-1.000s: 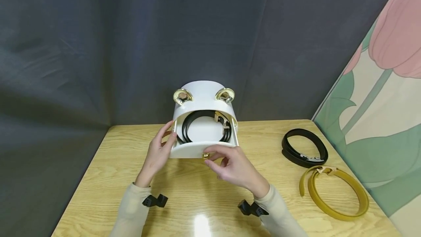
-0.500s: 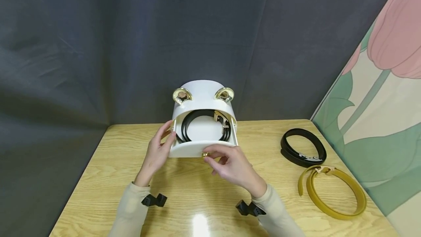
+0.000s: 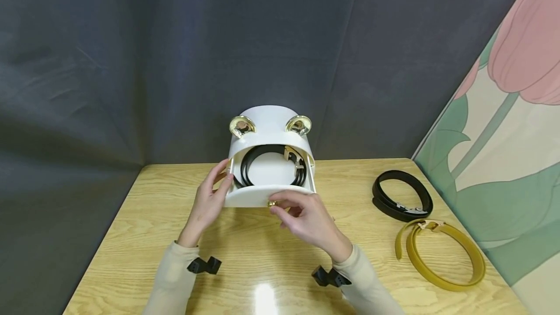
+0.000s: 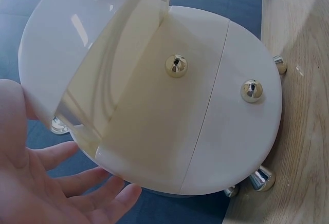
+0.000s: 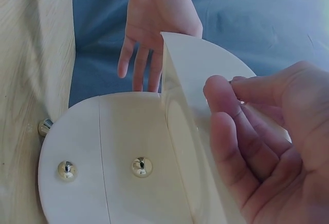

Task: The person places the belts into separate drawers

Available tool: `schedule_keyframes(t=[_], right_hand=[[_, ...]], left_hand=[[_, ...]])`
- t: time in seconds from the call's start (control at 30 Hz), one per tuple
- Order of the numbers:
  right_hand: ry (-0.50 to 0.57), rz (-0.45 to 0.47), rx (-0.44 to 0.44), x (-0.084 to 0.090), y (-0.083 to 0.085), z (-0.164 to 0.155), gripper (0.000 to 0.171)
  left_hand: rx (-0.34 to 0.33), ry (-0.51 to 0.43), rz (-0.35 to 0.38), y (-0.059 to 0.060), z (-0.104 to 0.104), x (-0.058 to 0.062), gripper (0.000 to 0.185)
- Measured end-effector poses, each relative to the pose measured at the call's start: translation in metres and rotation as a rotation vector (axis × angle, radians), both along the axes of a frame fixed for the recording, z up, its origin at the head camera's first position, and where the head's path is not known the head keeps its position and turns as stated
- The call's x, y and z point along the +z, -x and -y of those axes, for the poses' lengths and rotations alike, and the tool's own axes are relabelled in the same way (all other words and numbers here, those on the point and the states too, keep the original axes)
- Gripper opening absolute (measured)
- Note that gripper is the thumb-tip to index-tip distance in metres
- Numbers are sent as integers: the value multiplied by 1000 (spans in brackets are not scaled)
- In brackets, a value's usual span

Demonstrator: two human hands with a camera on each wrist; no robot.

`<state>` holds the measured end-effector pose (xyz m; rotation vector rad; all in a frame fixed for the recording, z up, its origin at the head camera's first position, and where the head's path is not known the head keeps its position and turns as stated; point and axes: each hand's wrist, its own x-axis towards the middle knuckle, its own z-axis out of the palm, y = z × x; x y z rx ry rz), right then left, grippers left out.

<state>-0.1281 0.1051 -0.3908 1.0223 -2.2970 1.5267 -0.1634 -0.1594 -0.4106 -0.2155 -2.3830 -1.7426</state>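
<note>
Glossy white box (image 3: 271, 136), shiny gold knob (image 3: 272, 203), wood-grain table (image 3: 144, 218)

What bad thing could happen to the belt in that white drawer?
The coiled black belt lies close to the drawer wall, so its buckle might catch on the white box if the drawer slides in. The right hand only pinches the small gold knob and could slip. The left hand fingers by the drawer's side might get nipped.

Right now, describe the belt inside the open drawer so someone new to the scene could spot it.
Start at the white round drawer box standing at the back of the wooden table, topped with two gold rings. Its top drawer is pulled out; the coiled black belt lies inside it. Unlike the black belt and mustard belt lying loose on the table to the right, this one has a gold buckle and sits in the drawer.
</note>
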Motion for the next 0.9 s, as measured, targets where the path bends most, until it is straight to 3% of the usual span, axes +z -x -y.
schedule_keyframes(t=[0.9], right_hand=[[60,-50,-43,-7,13,4,21]], left_hand=[[-12,-3,22,-1,0,3,52]])
